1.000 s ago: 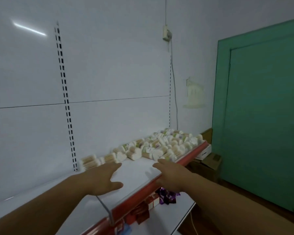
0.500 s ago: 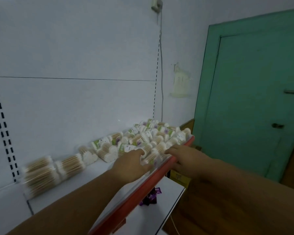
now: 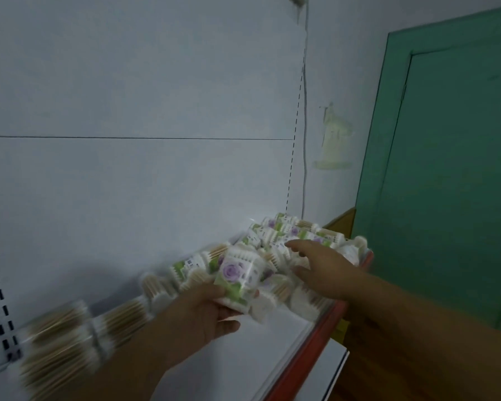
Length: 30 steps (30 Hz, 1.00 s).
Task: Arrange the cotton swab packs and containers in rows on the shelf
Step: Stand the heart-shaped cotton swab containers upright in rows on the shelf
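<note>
Backed by a pale wall [image 3: 128, 82], with a green door [image 3: 451, 169] off to the right. Below, a white shelf [image 3: 258, 351] with a red front lip, bare across the near middle. Heaped at its far right end, a jumble of swab packs [image 3: 295, 235], touching and overlapping, none in line. Along the back at the left, a short row of packs [image 3: 70, 340] lying side by side, badly blurred. Clear wrap throughout, showing wooden sticks with white tips; green labels with a purple flower on several. Near the lip, some pale rounded pieces, too blurred to tell as tubs. Left grip [image 3: 203, 311] curled round one flowered pack [image 3: 237, 277], held at the near edge of the heap. Right grip [image 3: 321, 264] spread wide and holding nothing, low over the heap; contact unclear. Seemingly the picking stage, with one pack in hand and another being reached for. Next, probably carrying the pack left and setting it flush beside the last one in the row, label facing front
</note>
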Each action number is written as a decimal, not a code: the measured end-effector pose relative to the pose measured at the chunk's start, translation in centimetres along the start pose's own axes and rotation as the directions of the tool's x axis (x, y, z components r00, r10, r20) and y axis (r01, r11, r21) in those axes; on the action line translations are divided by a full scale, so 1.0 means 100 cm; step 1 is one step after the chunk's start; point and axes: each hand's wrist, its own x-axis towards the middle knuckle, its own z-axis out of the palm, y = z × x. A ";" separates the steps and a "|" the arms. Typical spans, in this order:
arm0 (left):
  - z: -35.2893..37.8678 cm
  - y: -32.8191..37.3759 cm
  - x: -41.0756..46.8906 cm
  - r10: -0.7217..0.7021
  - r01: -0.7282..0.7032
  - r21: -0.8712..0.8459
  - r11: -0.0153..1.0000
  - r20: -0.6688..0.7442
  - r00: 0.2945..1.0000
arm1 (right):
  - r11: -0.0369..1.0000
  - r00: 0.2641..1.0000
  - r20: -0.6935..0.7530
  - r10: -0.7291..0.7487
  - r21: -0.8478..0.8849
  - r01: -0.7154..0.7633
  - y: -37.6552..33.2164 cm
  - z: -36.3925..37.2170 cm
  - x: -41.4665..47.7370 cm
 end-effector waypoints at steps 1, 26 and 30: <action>-0.004 0.002 0.001 0.022 -0.021 -0.052 0.998 0.010 1.000 | 1.000 1.000 0.001 0.009 0.026 -0.009 -0.003 0.005 0.010; -0.008 -0.004 -0.007 0.217 -0.172 -0.248 0.953 0.169 0.961 | 0.764 0.916 0.027 -0.400 0.562 0.317 -0.077 -0.007 0.057; -0.011 -0.001 -0.005 0.234 -0.159 -0.355 0.921 0.178 0.956 | 0.802 0.949 -0.040 -0.313 0.525 0.286 -0.072 -0.016 0.049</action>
